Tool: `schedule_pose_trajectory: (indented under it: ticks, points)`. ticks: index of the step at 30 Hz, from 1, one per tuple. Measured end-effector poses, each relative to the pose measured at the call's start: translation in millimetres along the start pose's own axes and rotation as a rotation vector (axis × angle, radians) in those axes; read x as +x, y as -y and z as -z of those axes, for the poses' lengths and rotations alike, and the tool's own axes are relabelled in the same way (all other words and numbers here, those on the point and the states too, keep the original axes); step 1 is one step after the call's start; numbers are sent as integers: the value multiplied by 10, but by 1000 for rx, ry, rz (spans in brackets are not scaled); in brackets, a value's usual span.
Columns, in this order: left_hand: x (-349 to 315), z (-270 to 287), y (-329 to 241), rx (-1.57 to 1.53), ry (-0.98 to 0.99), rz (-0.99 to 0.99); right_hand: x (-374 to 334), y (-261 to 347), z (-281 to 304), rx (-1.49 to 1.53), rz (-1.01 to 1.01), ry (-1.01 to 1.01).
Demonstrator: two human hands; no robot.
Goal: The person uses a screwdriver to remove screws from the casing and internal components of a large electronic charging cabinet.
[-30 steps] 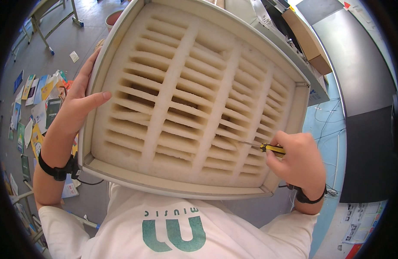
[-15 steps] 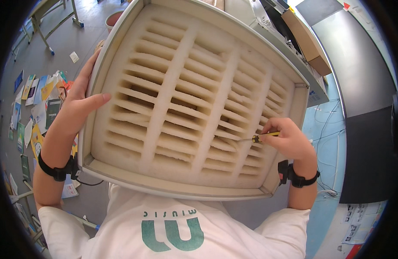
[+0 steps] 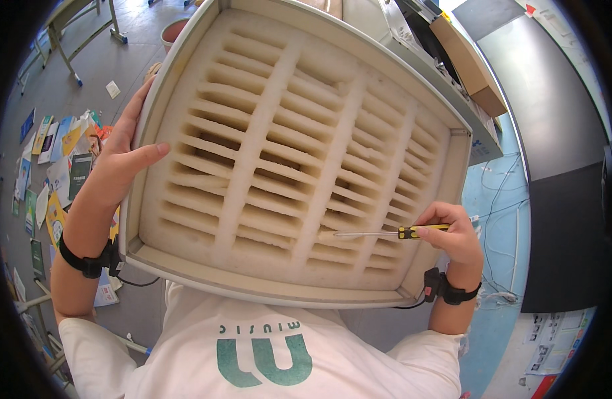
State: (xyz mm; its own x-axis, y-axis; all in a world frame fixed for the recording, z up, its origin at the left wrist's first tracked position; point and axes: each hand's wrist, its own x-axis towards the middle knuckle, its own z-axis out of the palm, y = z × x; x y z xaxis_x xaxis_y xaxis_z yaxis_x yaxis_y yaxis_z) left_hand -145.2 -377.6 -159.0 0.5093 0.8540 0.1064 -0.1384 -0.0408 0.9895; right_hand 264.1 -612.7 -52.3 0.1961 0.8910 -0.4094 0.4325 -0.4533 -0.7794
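A large shallow case [image 3: 143, 179] with pale walls and metal corner pieces is tilted in front of my chest. Inside it sits a white foam insert [image 3: 243, 159], cut into rows of slots between thick ribs. My left hand [image 3: 123, 143] is clamped on the case's left wall, thumb over the inner side and fingers outside. In my right hand [image 3: 452, 233] is a yellow-and-black screwdriver [image 3: 407, 232], held by its handle. The thin metal shaft points left across the foam, its tip by a lower slot in the third column. Whether the tip touches foam is unclear.
Scattered books and papers [image 3: 53, 176] cover the floor at left. Beyond the case's right side are a cardboard box [image 3: 472, 66], a large dark panel [image 3: 562, 246] and loose cables [image 3: 495, 199]. A table frame [image 3: 67, 46] and bucket [image 3: 173, 32] are at far left.
My right hand has moved down and slightly right with the screwdriver. More of its shaft shows now, with the tip lower and further left. My left hand stays on the case wall.
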Motion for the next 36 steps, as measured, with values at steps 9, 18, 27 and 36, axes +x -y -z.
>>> schedule_pose_trajectory:
  ticks: [9,18,27,36]
  points:
    - [6,11,2,47,3,-5,-196,-55,-24,-71,149,-92]
    - [11,-21,-10,19,-24,-10,-81,21,-160,-177,84,-71]
    - [21,-10,-5,28,-25,-20,-76,32,-183,-134,100,-64]
    - [6,15,-20,-9,-10,36,-182,154,0,61,161,-127]
